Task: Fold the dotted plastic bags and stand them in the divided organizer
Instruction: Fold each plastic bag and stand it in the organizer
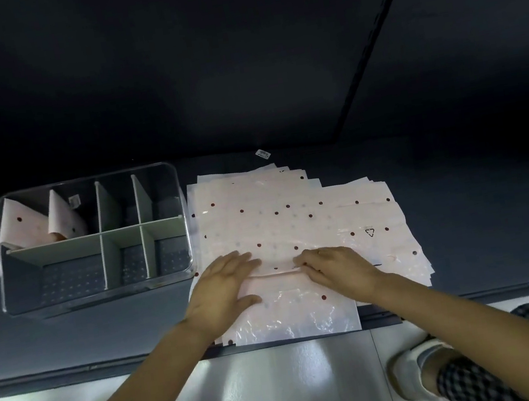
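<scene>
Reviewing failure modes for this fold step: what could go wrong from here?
1. The top bag lies on a loose, fanned stack of bags; the left hand and right hand pressing may drag lower sheets along.
2. The bag overhangs the table edge and may slip.
3. The folded bags in the organizer lean, so they may topple.

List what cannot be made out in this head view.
- Number of bags in the stack: overlapping sheets hide the lower ones.
- Bag fold line beneath the left hand and right hand: covered.
- Small label text: too small.
- Organizer back right compartments: dim, contents unclear.
</scene>
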Motion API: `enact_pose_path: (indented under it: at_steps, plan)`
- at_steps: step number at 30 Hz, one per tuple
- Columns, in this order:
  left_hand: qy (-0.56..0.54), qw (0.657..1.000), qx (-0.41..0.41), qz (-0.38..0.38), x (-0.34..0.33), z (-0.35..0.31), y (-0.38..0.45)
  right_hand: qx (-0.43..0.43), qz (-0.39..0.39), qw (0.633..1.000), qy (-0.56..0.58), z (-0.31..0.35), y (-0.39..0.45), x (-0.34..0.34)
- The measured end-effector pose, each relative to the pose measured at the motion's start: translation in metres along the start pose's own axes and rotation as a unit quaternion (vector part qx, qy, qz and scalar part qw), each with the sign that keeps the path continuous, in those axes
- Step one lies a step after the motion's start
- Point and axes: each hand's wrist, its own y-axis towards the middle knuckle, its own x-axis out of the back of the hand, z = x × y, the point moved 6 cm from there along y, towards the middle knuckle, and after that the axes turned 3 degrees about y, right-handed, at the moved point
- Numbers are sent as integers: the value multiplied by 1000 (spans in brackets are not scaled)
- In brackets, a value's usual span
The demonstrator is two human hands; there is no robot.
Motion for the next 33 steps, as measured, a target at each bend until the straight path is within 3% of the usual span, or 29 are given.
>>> enact_pose_path:
  at_steps: [4,8,12,15,19,23,27,29,33]
  plan:
    - [-89,995,29,-34,15,11,-18,10,87,989,117,6,-20,0]
    - [-207,973,97,-16,4,16,-32,-12,131,967,218,6,-24,-5]
    - [-348,918,190,-16,-11,22,-37,-99,129,922,351,-12,-21,-2]
    - [-395,889,229,-42,-13,23,-34,-171,78,897,401,-32,-19,1]
    - [-342,891,292,-64,-15,23,-27,-249,-8,882,399,-47,-14,-6]
    - [-244,903,331,-127,-6,9,-30,-283,-43,891,353,-57,-5,-14]
    - [-59,959,165,-221,-2,-36,-30,-290,-29,901,321,-62,3,-20]
    - [-13,985,91,-145,-17,-52,-21,-297,-24,902,313,-65,5,-21]
    - [75,994,83,-20,-45,-48,-3,-309,-25,898,313,-68,4,-25]
